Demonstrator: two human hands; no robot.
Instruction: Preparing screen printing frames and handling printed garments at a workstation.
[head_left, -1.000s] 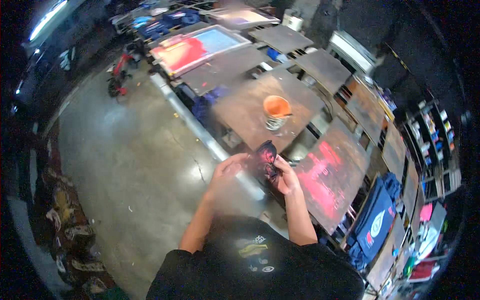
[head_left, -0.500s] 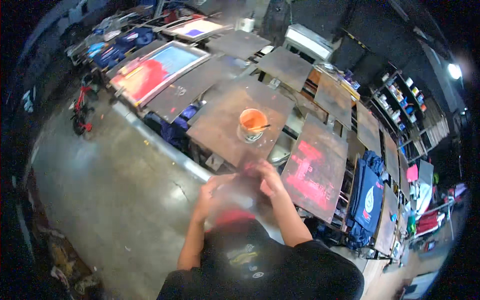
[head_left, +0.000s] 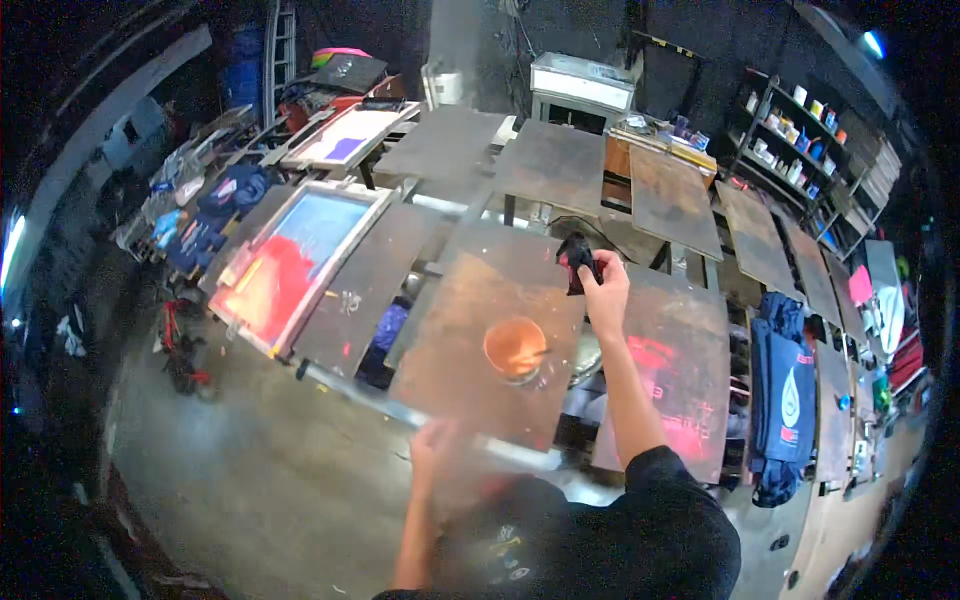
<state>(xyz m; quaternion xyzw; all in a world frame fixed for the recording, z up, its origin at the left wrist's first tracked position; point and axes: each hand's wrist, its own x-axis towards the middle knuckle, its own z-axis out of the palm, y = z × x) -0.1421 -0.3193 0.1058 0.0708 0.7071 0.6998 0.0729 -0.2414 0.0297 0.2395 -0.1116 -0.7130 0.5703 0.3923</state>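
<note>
My right hand (head_left: 607, 290) is raised over the gap between two brown boards, closed on a crumpled black cloth (head_left: 576, 262) with a red patch. Below and left of the cloth, a bucket of orange paint (head_left: 510, 343) stands on the nearest board (head_left: 460, 290). A thin stick or handle leans inside the bucket. My left hand (head_left: 432, 445) is low, by the front edge of that board. Motion blurs its fingers, and nothing can be made out in them.
Left of the board lies a framed screen (head_left: 340, 225) smeared with red paint. To the right are a board with pink paint marks (head_left: 665, 390) and a folded navy shirt (head_left: 785, 400). More boards stand in rows behind. A shelf of bottles (head_left: 800, 135) is at the back right.
My hands have parted. The right hand has lifted forward and right with the black cloth, and the left has dropped lower. The view has also turned.
</note>
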